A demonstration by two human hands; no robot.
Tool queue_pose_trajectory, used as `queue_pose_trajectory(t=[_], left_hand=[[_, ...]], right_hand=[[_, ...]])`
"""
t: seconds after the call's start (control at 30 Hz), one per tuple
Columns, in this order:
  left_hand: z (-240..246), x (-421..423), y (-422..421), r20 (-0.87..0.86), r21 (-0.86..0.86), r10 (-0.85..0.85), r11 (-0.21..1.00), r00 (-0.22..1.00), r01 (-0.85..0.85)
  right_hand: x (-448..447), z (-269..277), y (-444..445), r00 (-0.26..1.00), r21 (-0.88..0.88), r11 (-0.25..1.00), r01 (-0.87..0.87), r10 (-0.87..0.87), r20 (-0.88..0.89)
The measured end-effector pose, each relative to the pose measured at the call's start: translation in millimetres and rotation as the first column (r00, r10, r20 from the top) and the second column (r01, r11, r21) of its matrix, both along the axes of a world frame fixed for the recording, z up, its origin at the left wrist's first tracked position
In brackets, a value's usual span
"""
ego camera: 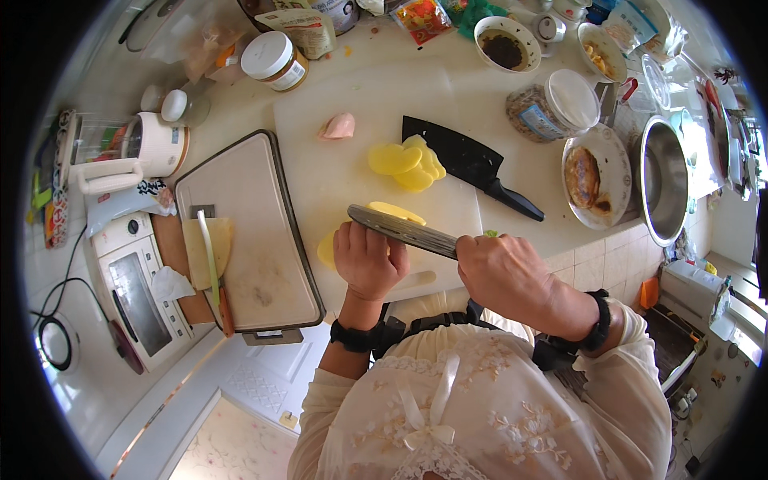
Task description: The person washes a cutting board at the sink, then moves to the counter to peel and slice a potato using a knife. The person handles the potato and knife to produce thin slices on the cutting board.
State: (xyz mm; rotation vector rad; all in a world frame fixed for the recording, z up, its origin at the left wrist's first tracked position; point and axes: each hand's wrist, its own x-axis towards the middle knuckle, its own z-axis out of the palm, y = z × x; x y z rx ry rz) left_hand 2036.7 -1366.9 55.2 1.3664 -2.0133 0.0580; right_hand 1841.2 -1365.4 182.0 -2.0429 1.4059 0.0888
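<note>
My right hand (507, 279) grips the near end of a long, flat dark tool (402, 231), seen nearly edge-on; whether it is a knife or a grater I cannot tell. My left hand (369, 261) lies under its far end, fingers curled; what it holds, if anything, is hidden. Yellow slices, seemingly potato (393, 211), lie just beyond the tool, and another slice (326, 251) shows beside my left fingers. Farther up the white cutting board (324, 198) rest a pile of yellow slices (405, 162), a piece of raw pink meat (338, 126) and a black cleaver (459, 153).
A second, dark-rimmed board (252, 240) stands at the left, with an orange-handled knife (225, 309) near its edge. To the right are a lidded plastic jar (540, 111), a plate with browned food (624, 162) and a metal basin (648, 180). A white-lidded jar (282, 78) stands behind.
</note>
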Motion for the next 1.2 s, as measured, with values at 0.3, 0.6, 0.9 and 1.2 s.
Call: queue_pose_trajectory(t=[0.3,0.6,0.9,1.2], left_hand=[[2.1,-0.5,1.2,-0.004,0.082,0.006,0.997,1.000,-0.005],[1.5,0.1,-1.6,-0.061,0.065,0.008,0.998,0.998,-0.004],[1.2,2.1,-1.7,-0.020,0.046,-0.005,0.999,1.000,0.006],[2.6,-0.5,-0.8,-0.050,0.025,0.011,1.000,0.999,-0.010]], right_hand=[[-4.8,-19.9,-11.5,0.999,0.083,0.996,-0.020,0.016,0.041],[14.7,-59.8,-30.2,0.988,0.067,0.997,0.030,-0.040,0.148],[-0.9,-6.2,-8.4,0.999,0.124,0.992,0.001,-0.006,0.042],[30.0,-65.1,-29.7,0.997,0.055,0.997,-0.062,0.060,0.046]])
